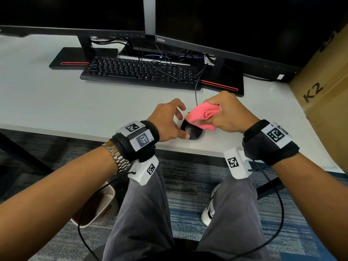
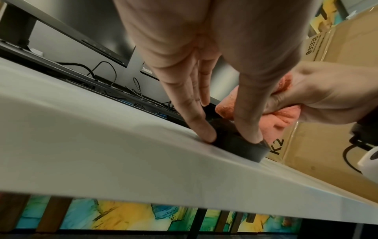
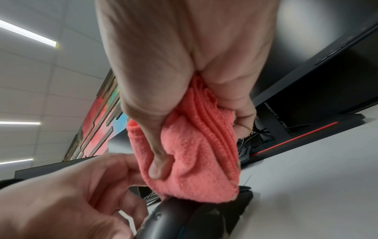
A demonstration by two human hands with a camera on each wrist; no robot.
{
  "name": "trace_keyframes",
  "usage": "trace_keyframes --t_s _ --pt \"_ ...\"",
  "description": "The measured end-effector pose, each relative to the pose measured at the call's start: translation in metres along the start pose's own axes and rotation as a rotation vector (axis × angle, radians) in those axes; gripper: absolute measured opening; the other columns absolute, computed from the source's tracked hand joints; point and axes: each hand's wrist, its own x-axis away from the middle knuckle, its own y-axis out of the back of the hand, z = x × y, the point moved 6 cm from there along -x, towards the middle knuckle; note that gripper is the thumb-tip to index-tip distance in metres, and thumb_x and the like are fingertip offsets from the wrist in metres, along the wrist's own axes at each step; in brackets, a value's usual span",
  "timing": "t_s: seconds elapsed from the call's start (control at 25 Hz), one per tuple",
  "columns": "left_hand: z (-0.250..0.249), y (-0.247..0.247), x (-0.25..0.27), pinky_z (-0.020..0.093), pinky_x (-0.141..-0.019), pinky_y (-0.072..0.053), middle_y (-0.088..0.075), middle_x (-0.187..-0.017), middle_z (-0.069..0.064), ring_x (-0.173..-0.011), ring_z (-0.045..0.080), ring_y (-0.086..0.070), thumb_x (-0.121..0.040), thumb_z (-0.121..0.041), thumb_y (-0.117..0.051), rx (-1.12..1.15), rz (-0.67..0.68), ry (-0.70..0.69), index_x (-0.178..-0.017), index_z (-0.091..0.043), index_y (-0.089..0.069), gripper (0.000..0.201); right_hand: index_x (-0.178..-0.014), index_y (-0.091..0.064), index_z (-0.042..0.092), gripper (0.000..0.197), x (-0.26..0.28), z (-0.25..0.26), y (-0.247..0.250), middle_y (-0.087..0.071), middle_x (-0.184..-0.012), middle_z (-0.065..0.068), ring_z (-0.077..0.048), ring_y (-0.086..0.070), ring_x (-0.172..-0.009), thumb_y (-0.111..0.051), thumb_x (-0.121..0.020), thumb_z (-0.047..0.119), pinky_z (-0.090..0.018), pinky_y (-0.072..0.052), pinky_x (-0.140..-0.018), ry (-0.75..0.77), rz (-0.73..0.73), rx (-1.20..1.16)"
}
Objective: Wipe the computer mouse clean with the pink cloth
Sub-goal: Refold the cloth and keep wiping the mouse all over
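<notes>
A black computer mouse (image 1: 192, 132) (image 2: 243, 146) (image 3: 206, 218) lies on the white desk (image 1: 75, 104) close to its front edge. My left hand (image 1: 181, 127) (image 2: 229, 137) pinches the mouse's rear end between the thumb and a finger, with the other fingers lifted off. My right hand (image 1: 209, 115) (image 3: 200, 145) grips a bunched pink cloth (image 1: 202, 113) (image 2: 283, 123) (image 3: 194, 155). The cloth's lower fold presses on the front half of the mouse and hides its buttons.
The mouse cable (image 1: 196, 91) runs back to a black keyboard (image 1: 139, 70). Two dark monitors on red-striped stands (image 1: 222, 85) stand behind it. A cardboard box marked K2 (image 1: 323, 91) walls off the desk's right side. My knees are under the desk edge (image 1: 188, 148).
</notes>
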Motion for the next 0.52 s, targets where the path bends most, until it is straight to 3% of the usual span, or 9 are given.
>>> trace_keyframes --t_s 0.2,0.32,0.52 --pt "-0.004 0.000 -0.002 0.032 -0.064 -0.055 -0.059 -0.112 -0.001 -0.068 0.018 -0.069 -0.056 -0.025 -0.092 -0.035 -0.002 -0.010 -0.124 -0.021 -0.044 0.083 -0.085 -0.079 0.011 0.040 0.006 0.007 -0.004 -0.075 -0.073 -0.001 -0.017 -0.069 -0.070 -0.082 -0.068 0.047 -0.039 -0.056 -0.066 0.005 0.021 0.013" --pt "-0.005 0.000 -0.002 0.032 -0.069 -0.055 -0.058 -0.117 -0.003 -0.068 0.017 -0.068 -0.057 -0.027 -0.091 -0.060 0.010 -0.025 -0.126 -0.021 -0.043 0.085 -0.088 -0.080 0.012 0.046 0.007 0.010 -0.001 -0.078 -0.080 -0.004 -0.021 -0.072 -0.077 -0.082 -0.065 0.051 -0.044 -0.058 -0.072 0.000 0.040 0.018" --pt "-0.007 0.000 -0.004 0.026 -0.070 -0.054 -0.054 -0.135 -0.005 -0.063 0.014 -0.071 -0.057 -0.025 -0.091 -0.062 0.070 -0.056 -0.134 -0.024 -0.036 0.096 -0.099 -0.081 0.014 0.028 0.002 -0.003 0.014 -0.079 -0.091 -0.004 -0.020 -0.074 -0.087 -0.087 -0.074 0.025 -0.047 -0.058 -0.083 -0.067 -0.042 -0.064"
